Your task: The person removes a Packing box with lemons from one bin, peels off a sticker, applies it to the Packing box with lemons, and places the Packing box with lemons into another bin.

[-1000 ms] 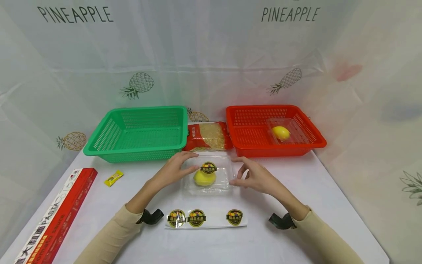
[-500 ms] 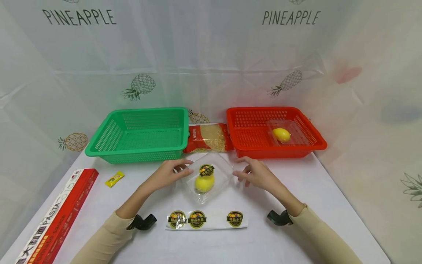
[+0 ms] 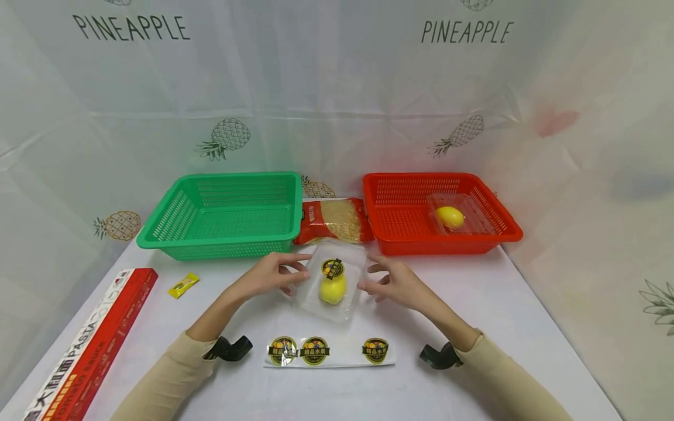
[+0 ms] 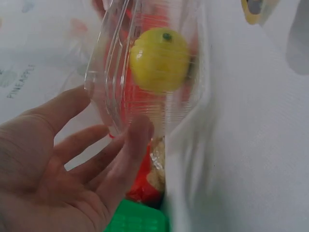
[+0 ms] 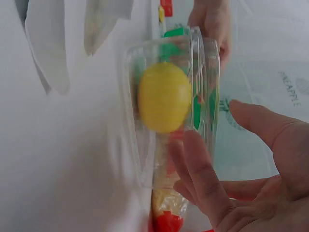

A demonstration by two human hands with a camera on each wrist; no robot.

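Observation:
A clear plastic fruit box [image 3: 313, 304] with a lemon [image 3: 333, 288] inside sits at an angle between my hands. A round black-and-gold sticker [image 3: 333, 269] is on its lid, above the lemon in the head view. My left hand [image 3: 276, 273] holds the box's left edge; in the left wrist view, the thumb [image 4: 72, 99] meets the rim and a fingertip [image 4: 140, 128] is at the end wall. My right hand [image 3: 397, 282] is at the opposite side, fingertips [image 5: 193, 142] by the wall, with its thumb [image 5: 246, 111] spread away from the box.
A strip [image 3: 344, 358] with several stickers lies in front. Behind are a green basket [image 3: 221, 240], a red-and-clear noodle bag [image 3: 339, 219] and a red basket [image 3: 437, 247] containing another boxed lemon [image 3: 450, 217]. A yellow packet [image 3: 184, 285] and long pasta box [image 3: 100, 333] lie left.
The fruit box has turned from square-on to a diamond, then to its present slant. My left hand stayed at its left edge; my right hand drew back slightly, then came closer.

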